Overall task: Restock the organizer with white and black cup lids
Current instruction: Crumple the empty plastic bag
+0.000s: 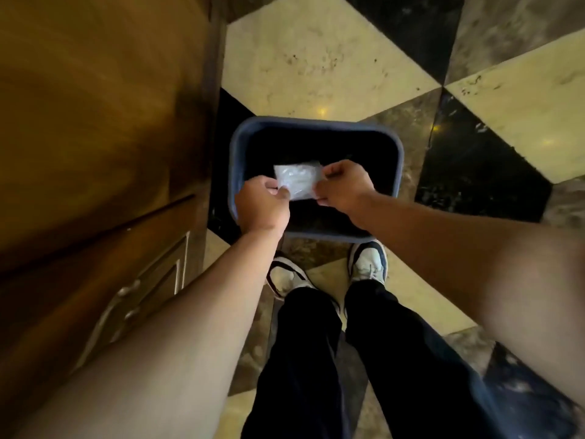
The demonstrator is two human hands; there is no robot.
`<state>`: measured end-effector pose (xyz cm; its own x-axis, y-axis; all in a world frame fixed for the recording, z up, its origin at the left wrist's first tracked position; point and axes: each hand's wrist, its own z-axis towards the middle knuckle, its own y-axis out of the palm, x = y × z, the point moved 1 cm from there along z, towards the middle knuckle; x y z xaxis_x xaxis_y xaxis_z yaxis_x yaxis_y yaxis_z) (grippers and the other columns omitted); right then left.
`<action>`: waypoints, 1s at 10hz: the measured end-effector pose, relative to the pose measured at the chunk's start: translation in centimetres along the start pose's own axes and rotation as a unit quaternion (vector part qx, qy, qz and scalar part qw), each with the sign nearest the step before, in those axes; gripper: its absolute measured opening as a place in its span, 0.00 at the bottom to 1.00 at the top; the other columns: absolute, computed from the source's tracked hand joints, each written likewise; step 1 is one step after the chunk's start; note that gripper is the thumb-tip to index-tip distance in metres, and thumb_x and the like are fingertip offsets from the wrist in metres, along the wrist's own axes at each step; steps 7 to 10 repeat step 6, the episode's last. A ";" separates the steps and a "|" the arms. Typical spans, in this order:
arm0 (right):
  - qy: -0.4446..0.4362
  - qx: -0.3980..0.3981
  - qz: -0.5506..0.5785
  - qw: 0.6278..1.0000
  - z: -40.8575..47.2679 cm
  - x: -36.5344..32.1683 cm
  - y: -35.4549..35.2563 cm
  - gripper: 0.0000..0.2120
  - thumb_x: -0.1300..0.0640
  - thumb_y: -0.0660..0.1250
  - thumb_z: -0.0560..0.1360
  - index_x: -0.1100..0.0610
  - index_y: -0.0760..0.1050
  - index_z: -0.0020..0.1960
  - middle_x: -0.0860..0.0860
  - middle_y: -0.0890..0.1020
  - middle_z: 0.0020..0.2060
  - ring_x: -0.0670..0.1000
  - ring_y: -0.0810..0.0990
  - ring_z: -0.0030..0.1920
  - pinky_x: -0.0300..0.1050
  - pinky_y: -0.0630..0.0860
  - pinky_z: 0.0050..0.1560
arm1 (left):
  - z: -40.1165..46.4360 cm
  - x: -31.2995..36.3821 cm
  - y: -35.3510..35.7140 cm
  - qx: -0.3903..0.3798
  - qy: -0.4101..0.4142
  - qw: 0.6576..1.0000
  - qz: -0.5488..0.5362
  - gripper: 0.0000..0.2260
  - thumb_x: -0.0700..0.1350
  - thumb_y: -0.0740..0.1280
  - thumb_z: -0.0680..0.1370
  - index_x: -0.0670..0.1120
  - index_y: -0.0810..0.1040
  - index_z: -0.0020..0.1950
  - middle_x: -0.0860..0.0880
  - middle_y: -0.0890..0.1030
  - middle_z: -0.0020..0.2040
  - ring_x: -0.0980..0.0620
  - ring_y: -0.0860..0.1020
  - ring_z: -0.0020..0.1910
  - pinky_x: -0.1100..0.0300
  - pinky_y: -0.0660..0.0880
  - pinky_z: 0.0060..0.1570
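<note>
At far left stands a brown wooden cabinet (95, 153), its side panel blurred, with a pale curved handle (109, 315) low on its door. Just right of it the left hand (262, 205) reaches down over a dark blue bin (235, 160) that sits on the floor (316, 58), a checker of cream and black marble tiles. The left hand's fingers are curled, thumb and forefinger pinching the left edge of a small clear plastic wrapper (297, 180). The wrapper hangs flat and a little tilted above the bin's dark inside, stretched between both hands; whether it holds anything cannot be told. The right hand (345, 186) is likewise curled, pinching the wrapper's right edge, its knuckles turned up toward the camera. Both forearms stretch out from the bottom corners of the view and meet over the bin. Below the bin's near rim are two white shoes (368, 264) with dark trim, toes close to the bin, and dark trousers (316, 359) run down to the bottom edge. No lids or organizer appear in view; the wrapper over the bin is the only item in hand.
</note>
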<state>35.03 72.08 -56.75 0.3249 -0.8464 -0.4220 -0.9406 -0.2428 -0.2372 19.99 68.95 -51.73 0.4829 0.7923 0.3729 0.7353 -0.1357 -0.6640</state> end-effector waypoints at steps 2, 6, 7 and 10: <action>-0.003 -0.020 -0.050 0.999 3.8 1.3 1.6 0.21 0.59 0.78 0.71 0.51 0.77 0.62 0.54 0.83 0.53 0.55 0.86 0.47 0.55 0.86 0.49 | 3.3 -1.2 3.1 -0.062 -0.024 0.998 0.022 0.08 0.45 0.68 0.80 0.43 0.85 0.52 0.46 0.84 0.45 0.50 0.78 0.40 0.56 0.71 0.35; -0.109 -0.066 -0.204 0.971 1.9 0.1 1.2 0.31 0.58 0.75 0.75 0.54 0.68 0.75 0.46 0.76 0.48 0.47 0.75 0.45 0.43 0.72 0.52 | 4.6 -1.6 2.5 -0.098 -0.050 0.994 0.027 0.22 0.50 0.68 0.78 0.44 0.74 0.71 0.41 0.79 0.66 0.39 0.78 0.60 0.53 0.72 0.53; -0.109 -0.066 -0.204 0.971 1.9 0.1 1.2 0.31 0.58 0.75 0.75 0.54 0.68 0.75 0.46 0.76 0.48 0.47 0.75 0.45 0.43 0.72 0.52 | 4.6 -1.6 2.5 -0.098 -0.050 0.994 0.027 0.22 0.50 0.68 0.78 0.44 0.74 0.71 0.41 0.79 0.66 0.39 0.78 0.60 0.53 0.72 0.53; -0.109 -0.066 -0.204 0.971 1.9 0.1 1.2 0.31 0.58 0.75 0.75 0.54 0.68 0.75 0.46 0.76 0.48 0.47 0.75 0.45 0.43 0.72 0.52 | 4.6 -1.6 2.5 -0.098 -0.050 0.994 0.027 0.22 0.50 0.68 0.78 0.44 0.74 0.71 0.41 0.79 0.66 0.39 0.78 0.60 0.53 0.72 0.53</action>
